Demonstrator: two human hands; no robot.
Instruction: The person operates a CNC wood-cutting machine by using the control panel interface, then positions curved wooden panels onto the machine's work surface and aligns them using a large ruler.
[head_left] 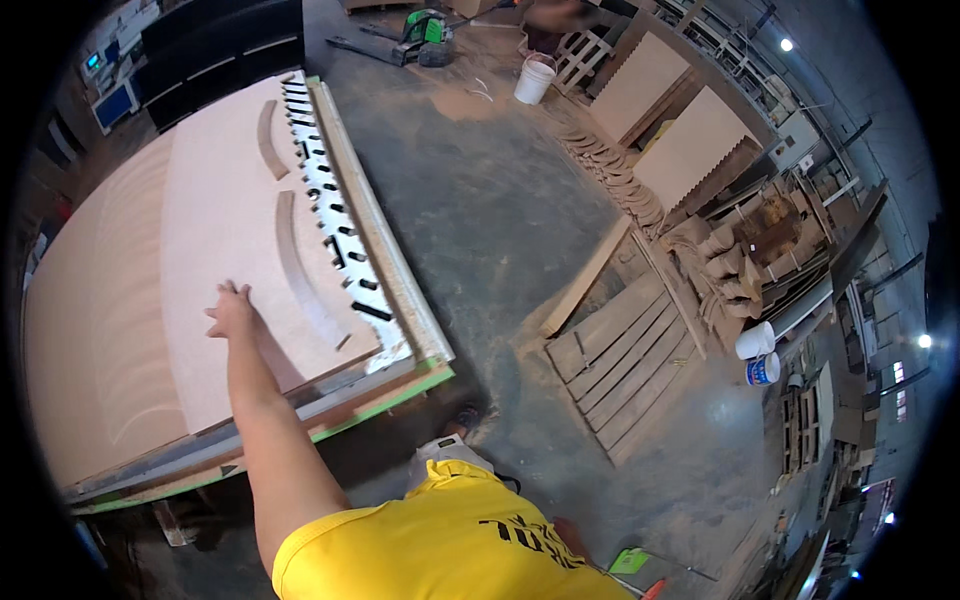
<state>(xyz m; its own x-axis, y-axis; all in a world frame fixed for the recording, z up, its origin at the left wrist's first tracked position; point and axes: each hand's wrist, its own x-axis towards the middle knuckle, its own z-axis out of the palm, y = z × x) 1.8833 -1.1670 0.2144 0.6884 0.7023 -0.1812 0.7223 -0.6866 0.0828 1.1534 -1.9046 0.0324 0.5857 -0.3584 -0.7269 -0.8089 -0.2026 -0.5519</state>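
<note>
My left arm stretches forward over a large machine bed, and my left hand is open, fingers spread, on or just above a pale wooden sheet. Right of the hand lies a curved strip, with a shorter curved strip beyond it. A brown board with faint arc marks is on the left part of the bed. Along the right edge runs a whitish band with black slots and marks. My right hand does not show.
Slatted pallet on the floor to the right, with a wooden beam beside it. Farther off are stacked boards, a white bucket and a green pallet jack. Two tubs stand at far right.
</note>
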